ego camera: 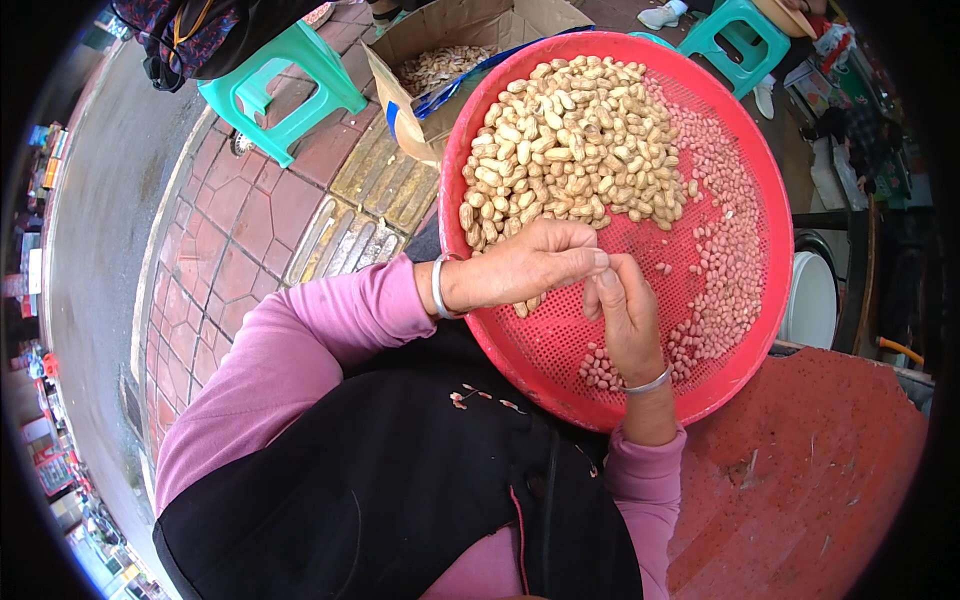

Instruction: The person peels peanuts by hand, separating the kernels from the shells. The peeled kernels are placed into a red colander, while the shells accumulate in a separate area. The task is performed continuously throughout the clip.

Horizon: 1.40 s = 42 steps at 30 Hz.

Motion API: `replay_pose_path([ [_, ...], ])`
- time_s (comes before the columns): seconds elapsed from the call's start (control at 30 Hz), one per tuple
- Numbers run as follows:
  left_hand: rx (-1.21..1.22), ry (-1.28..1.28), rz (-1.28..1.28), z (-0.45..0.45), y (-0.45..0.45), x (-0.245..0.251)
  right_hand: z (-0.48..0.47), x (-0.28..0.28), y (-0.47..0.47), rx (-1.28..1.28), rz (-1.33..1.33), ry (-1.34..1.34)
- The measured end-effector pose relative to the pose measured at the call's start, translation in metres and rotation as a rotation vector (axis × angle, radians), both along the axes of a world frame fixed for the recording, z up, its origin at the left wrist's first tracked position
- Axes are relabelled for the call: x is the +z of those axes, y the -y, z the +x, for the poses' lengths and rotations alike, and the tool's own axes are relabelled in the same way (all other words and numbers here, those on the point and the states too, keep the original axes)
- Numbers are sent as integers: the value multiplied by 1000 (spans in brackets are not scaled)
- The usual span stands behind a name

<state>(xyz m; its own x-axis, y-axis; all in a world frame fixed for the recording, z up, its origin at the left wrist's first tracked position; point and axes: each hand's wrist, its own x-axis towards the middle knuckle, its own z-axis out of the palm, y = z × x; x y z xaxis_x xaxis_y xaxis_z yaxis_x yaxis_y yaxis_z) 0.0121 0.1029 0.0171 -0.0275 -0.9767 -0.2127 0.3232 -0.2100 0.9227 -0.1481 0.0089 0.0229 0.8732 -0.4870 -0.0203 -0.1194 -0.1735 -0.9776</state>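
Note:
My left hand (pixel 536 259) reaches in from the left over a round red plastic sieve tray (pixel 622 416), a metal bangle on its wrist. My right hand (pixel 628 311), also with a bangle, comes up from below. The thumbs and fingertips of both hands meet in a pinch above the mesh; whatever may be between them is hidden. A large heap of unshelled peanuts (pixel 562 150) fills the tray's far left part, just beyond my left hand. Shelled pink peanut kernels (pixel 724 270) lie in a band along the right side, some of them beside my right wrist.
Beyond the tray stands an open cardboard box (pixel 409 124) with peanut shells (pixel 442 67) in it. Green plastic stools (pixel 289 90) stand on the tiled pavement (pixel 247 217). At the right are a red board (pixel 802 465) and a white bucket (pixel 810 300). Other people sit nearby.

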Motion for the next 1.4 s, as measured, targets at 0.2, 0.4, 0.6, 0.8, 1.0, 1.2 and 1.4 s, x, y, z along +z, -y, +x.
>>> replay_pose_path([
  [0.2,65,-79,-316,-16,1,2,-3,-3,-18,-102,151,108],
  [0.4,81,-86,-219,-27,-1,5,-2,1,-22,-209,370,118],
  [0.6,189,123,-252,-32,3,4,-4,-2,-19,-306,416,100],
  [0.8,227,405,-391,-31,3,2,-5,-11,-13,-321,250,122],
  [1.0,108,513,-428,-29,-1,-1,-16,-1,6,-274,51,54],
  [1.2,-95,414,-250,-25,-6,-4,-21,0,20,-225,-643,-33],
  [1.4,-49,4,-129,-15,-4,1,-21,1,17,-245,-153,-33],
])
